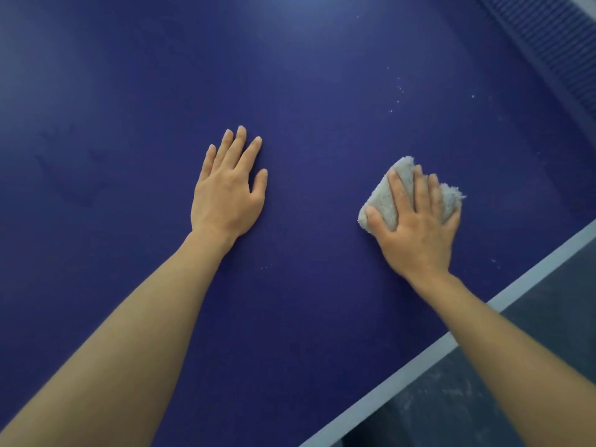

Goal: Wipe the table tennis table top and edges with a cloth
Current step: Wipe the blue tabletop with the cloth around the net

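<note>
The table top [290, 75] is a smooth, matt deep-blue board with a faint sheen toward its far edge; pale specks of dust [400, 91] dot it near the far right corner. A flat, matt pale-grey stripe [403, 366] runs along its near right edge. The cloth [385, 201] under the right hand [416, 233] is fluffy grey-white terry, its pile rough and frayed at the corners. The net [548, 43] at the far right corner looks like dark-blue woven mesh. The floor [483, 398] beyond the edge is dull grey, scuffed with whitish marks.
</note>
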